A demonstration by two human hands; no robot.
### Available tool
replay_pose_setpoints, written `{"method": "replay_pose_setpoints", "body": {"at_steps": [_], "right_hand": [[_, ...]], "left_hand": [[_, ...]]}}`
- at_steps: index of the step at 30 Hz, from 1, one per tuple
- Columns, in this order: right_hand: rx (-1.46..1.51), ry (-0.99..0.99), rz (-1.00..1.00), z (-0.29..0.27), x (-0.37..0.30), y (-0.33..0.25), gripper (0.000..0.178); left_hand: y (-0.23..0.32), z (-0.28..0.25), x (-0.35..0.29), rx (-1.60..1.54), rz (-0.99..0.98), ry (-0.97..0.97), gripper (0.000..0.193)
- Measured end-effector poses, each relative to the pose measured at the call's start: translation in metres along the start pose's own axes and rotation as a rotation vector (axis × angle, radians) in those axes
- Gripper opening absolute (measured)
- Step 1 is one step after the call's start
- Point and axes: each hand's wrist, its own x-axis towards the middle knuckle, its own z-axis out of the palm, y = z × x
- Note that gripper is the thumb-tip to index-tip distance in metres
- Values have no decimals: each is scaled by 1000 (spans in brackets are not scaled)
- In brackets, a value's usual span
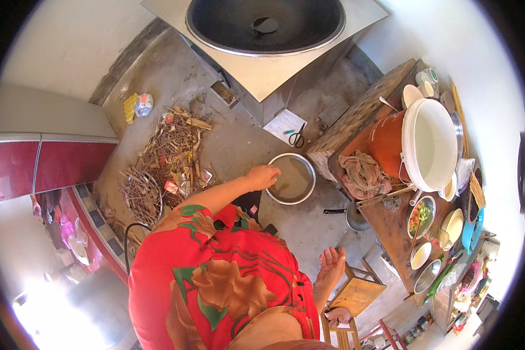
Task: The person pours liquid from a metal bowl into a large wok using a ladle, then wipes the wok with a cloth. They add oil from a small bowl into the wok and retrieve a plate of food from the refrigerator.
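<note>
Down on the concrete floor [245,146] sat a round metal basin [290,178] holding murky water, just in front of the big steel stove [274,70] with its dark wok [265,23] set into the top. The left hand [262,175] rested on the basin's near-left rim, fingers curled over the edge and gripping it. The right hand [331,262] hung free lower down, well apart from the basin, palm turned up and fingers spread loosely, holding nothing; it hovered just above a small wooden stool [356,294].

Beside the basin to the right stood a low wooden table [391,227], crowded. A crumpled brownish cloth [361,172] lay at its near corner, touching an orange bucket [388,143] that carried a large white bucket [430,143] nested in its mouth. Farther along the table were a bowl of chopped vegetables [421,216], several small white bowls [421,255] and a metal dish [427,276]. A chequered chopping board [361,114] leaned between table and stove.

On the floor past the basin lay a sheet of paper [283,124] with black scissors [296,139] on it. Left of the basin, a heap of dry twigs and husks [166,163] spread across the floor, and a red cabinet [52,166] stood beyond that.
</note>
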Motion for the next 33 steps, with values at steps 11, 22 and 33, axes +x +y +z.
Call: {"method": "replay_pose_setpoints", "body": {"at_steps": [11,22,33], "right_hand": [[91,48,11,-3,-16,7,55],[423,626,-80,-158,-94,48,51],[632,933,-128,-245,-159,100,51]], "left_hand": [[4,-3,-19,-21,43,-184,25],[15,72,-26,495,209,-675,36],[16,126,-21,962,113,-1040,47]]}}
